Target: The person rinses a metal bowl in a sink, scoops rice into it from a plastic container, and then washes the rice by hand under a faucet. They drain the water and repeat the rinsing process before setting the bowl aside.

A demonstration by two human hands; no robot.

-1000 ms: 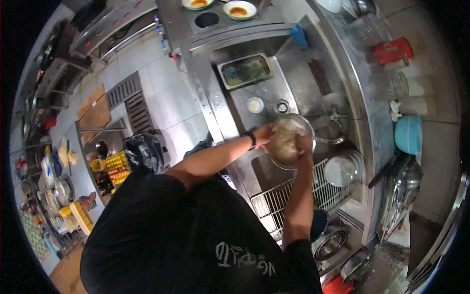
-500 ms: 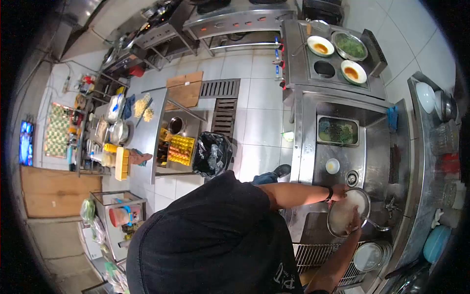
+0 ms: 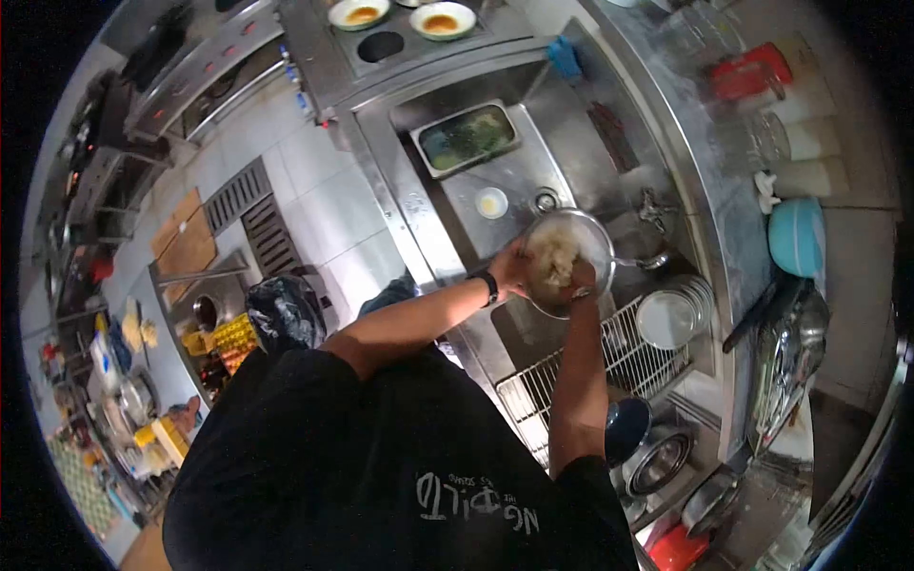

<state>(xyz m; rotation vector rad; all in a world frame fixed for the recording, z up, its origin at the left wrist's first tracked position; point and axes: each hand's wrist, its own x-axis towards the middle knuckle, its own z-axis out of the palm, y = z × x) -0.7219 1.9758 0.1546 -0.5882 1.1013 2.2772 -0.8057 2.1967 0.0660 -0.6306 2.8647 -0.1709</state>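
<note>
Steel bowl (image 3: 571, 249) sits over sink (image 3: 533, 171), just below tap (image 3: 652, 211), prob. to take water & keep spill in the basin. Holds pale, clumpy, wet-looking mass (image 3: 555, 259), maybe rice; too blurred to be sure. L hand (image 3: 514, 268) on near rim, fingers clamped on it, apparently steadying. R hand (image 3: 583, 281) at lower edge, reaching into contents; fingers hidden, can't tell if spread or closed. Stacked plates (image 3: 671, 319) on wire rack (image 3: 533, 390) just beside, likely draining. Small white dish (image 3: 491, 203) & tray of greens (image 3: 466, 138) farther up the basin.
</note>
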